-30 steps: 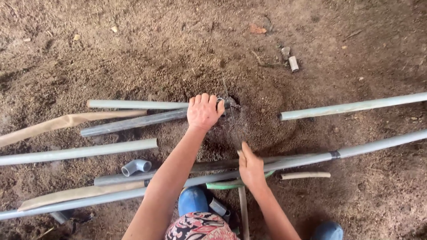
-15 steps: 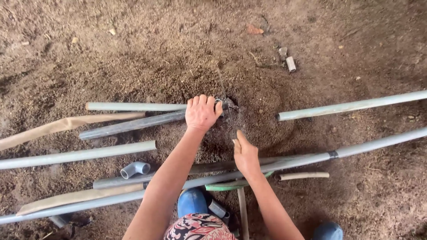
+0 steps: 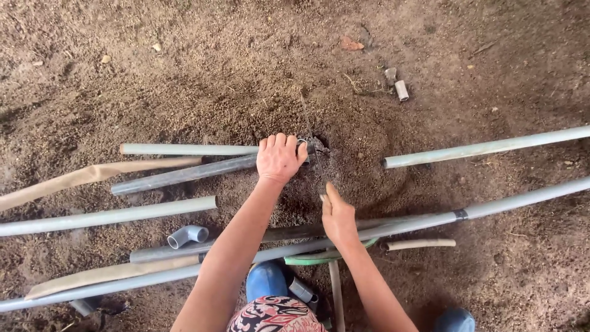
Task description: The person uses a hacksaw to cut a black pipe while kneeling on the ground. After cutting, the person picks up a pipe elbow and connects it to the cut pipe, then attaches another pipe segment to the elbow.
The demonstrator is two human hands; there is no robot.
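Left hand: my left hand (image 3: pixel 279 158) lies palm down, fingers curled over the end of the dark grey pipe (image 3: pixel 184 174), gripping it at the rim of the small hole (image 3: pixel 319 149).
Pipe axis: near horizontal, running from 9 o'clock toward 3 o'clock, its right end tipped slightly up at the hole.
Right hand: my right hand (image 3: pixel 337 215) is open and flat, edge-on, holding nothing, at 5 o'clock from the hole.
Around: the long grey pipe (image 3: pixel 491 208) passes under my right wrist; a grey elbow fitting (image 3: pixel 187 235) lies at 8 o'clock.

A grey plastic elbow fitting (image 3: pixel 187 234) lies left of the forearm, between two long grey pipes (image 3: pixel 110 215), seemingly untouched.
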